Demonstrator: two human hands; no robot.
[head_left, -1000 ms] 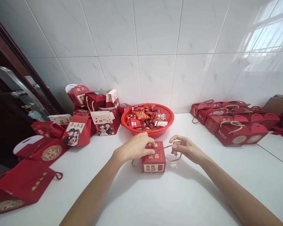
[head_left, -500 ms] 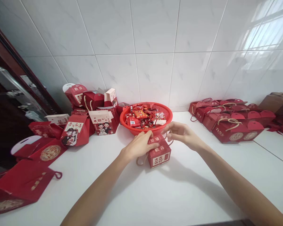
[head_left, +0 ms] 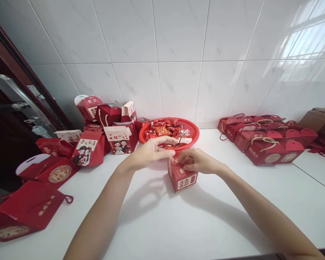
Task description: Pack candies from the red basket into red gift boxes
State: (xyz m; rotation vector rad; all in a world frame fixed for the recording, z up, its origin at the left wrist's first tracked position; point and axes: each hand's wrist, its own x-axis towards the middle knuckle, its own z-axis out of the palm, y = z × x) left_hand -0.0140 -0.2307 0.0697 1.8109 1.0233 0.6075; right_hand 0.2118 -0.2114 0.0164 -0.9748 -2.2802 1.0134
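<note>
A small red candy box (head_left: 182, 180) with gold and white lettering stands upright on the white countertop in front of me. My right hand (head_left: 199, 161) is closed over its top, fingers curled on the upper panels. To the box's upper left, my left hand (head_left: 148, 152) hovers with thumb and fingers apart, holding nothing that I can see. Part of the box's top and its cord handle are hidden behind my fingers. Just behind both hands sits a red plastic basket (head_left: 195, 139) with wrapped candies (head_left: 162, 130) in it.
Several red boxes, some with raised flaps, crowd the left side, including one with a cartoon couple (head_left: 89, 148). Closed red boxes (head_left: 273, 150) with cord handles stand in rows at right. A tiled wall (head_left: 178, 86) backs the countertop (head_left: 162, 224); a door handle (head_left: 9, 86) is at left.
My left hand has let go of the candy box and lifted up and left, its fingers spreading. My right hand has come from the cord at the right side onto the box's top.
</note>
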